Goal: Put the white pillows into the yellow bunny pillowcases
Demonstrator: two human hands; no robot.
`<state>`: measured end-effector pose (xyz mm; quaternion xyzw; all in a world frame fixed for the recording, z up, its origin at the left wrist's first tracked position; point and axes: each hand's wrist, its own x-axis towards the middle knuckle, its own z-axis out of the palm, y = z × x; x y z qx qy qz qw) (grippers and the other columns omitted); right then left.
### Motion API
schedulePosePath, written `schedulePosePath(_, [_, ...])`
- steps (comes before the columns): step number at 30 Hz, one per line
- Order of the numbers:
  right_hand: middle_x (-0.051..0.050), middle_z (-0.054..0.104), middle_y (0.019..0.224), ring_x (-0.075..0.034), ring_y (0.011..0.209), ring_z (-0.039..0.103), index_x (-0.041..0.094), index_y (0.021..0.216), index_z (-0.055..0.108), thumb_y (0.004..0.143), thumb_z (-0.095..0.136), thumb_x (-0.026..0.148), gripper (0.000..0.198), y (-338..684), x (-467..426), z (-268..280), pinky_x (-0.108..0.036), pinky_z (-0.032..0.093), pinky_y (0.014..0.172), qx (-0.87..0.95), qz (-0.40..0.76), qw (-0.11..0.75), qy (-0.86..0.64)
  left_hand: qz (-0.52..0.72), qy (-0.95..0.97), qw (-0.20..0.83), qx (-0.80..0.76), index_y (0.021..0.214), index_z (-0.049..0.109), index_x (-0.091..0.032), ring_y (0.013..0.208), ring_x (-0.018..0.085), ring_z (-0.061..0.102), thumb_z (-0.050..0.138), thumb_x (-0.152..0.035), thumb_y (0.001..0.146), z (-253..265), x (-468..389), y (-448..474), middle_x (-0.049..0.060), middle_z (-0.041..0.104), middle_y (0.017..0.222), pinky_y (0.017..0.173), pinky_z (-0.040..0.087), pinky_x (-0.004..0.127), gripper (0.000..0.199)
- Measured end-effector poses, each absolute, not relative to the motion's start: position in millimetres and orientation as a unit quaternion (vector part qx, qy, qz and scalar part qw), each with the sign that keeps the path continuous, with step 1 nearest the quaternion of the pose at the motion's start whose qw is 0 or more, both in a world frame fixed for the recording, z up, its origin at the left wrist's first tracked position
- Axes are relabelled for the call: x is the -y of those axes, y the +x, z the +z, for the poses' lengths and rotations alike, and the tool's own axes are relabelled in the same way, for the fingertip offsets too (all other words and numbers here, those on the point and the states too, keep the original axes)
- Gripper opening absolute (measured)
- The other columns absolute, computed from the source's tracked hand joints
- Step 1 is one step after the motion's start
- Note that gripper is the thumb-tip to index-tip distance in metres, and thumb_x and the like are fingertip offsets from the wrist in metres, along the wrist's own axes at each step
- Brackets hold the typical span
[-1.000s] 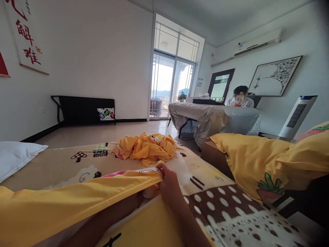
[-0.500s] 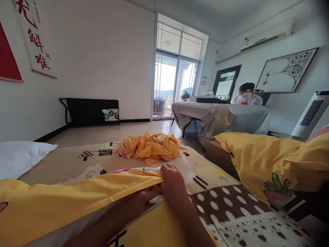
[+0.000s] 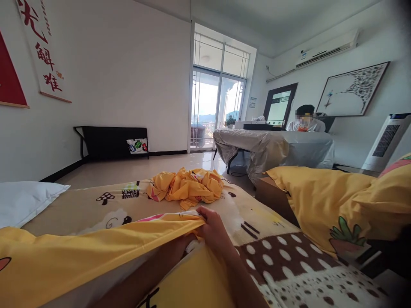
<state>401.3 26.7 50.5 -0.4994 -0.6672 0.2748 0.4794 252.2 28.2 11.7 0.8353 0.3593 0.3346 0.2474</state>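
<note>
A yellow printed pillowcase [image 3: 96,252] spreads across the lower left, its mouth held apart with a pale inner side showing. My right hand [image 3: 210,222] is closed on the edge of this pillowcase, fingers curled over the hem. Inside the opening, under the raised layer, my left hand [image 3: 184,246] reaches toward the same corner. It looks curled beside a small white piece of cloth [image 3: 194,246]; its fingertips are hidden behind my right hand and the fabric. Beyond my hands, a crumpled heap of yellow printed cloth [image 3: 186,186] lies on the patterned blanket [image 3: 276,252].
A white pillow [image 3: 28,201] lies at the left edge. To the right, a yellow-covered pillow [image 3: 321,196] rests by a cardboard box [image 3: 272,201]. Farther back, a person sits behind a plastic-covered table [image 3: 266,141]. A black folded frame [image 3: 112,143] leans on the wall.
The camera view has tilted slightly. Both hands stay at the pillowcase's edge; my right hand has shifted a little left and down, and the raised layer sits slightly lower.
</note>
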Motion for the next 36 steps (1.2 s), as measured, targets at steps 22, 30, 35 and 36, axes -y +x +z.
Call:
schedulePosePath(22, [0.004, 0.052, 0.06, -0.012, 0.061, 0.045, 0.017, 0.066, 0.058, 0.054, 0.047, 0.018, 0.016, 396, -32, 43, -0.02, 0.033, 0.054, 0.64, 0.355, 0.556, -0.394, 0.316, 0.883, -0.113, -0.327, 0.123, 0.056, -0.021, 0.112, 0.022, 0.06, 0.04, -0.03, 0.093, 11, -13, 248, 0.007, 0.064, 0.123, 0.096, 0.052, 0.039, 0.035])
schedulePosePath(30, [0.003, 0.052, 0.061, -0.013, 0.064, 0.045, 0.016, 0.066, 0.058, 0.056, 0.044, 0.017, 0.018, 397, -29, 47, -0.021, 0.033, 0.057, 0.665, 0.303, 0.527, -0.434, 0.235, 0.885, -0.129, -0.381, 0.129, 0.051, -0.015, 0.127, 0.033, 0.047, 0.033, -0.006, 0.081, -12, -34, 263, 0.014, 0.049, 0.139, 0.105, 0.037, 0.057, 0.052])
schedulePosePath(35, [0.003, 0.053, 0.062, -0.013, 0.064, 0.045, 0.017, 0.068, 0.057, 0.057, 0.042, 0.017, 0.018, 399, -32, 45, -0.021, 0.032, 0.057, 0.686, 0.261, 0.503, -0.456, 0.295, 0.855, -0.061, -0.421, 0.117, 0.06, -0.019, 0.12, 0.032, 0.053, 0.041, -0.013, 0.08, -22, -35, 261, 0.012, 0.059, 0.128, 0.107, 0.036, 0.053, 0.042])
schedulePosePath(36, [0.003, 0.054, 0.063, -0.013, 0.065, 0.045, 0.018, 0.069, 0.057, 0.057, 0.042, 0.016, 0.019, 399, -32, 45, -0.021, 0.031, 0.057, 0.691, 0.259, 0.497, -0.456, 0.318, 0.851, -0.025, -0.418, 0.116, 0.061, -0.019, 0.121, 0.032, 0.052, 0.042, -0.016, 0.081, -25, -38, 261, 0.011, 0.06, 0.127, 0.108, 0.035, 0.052, 0.04])
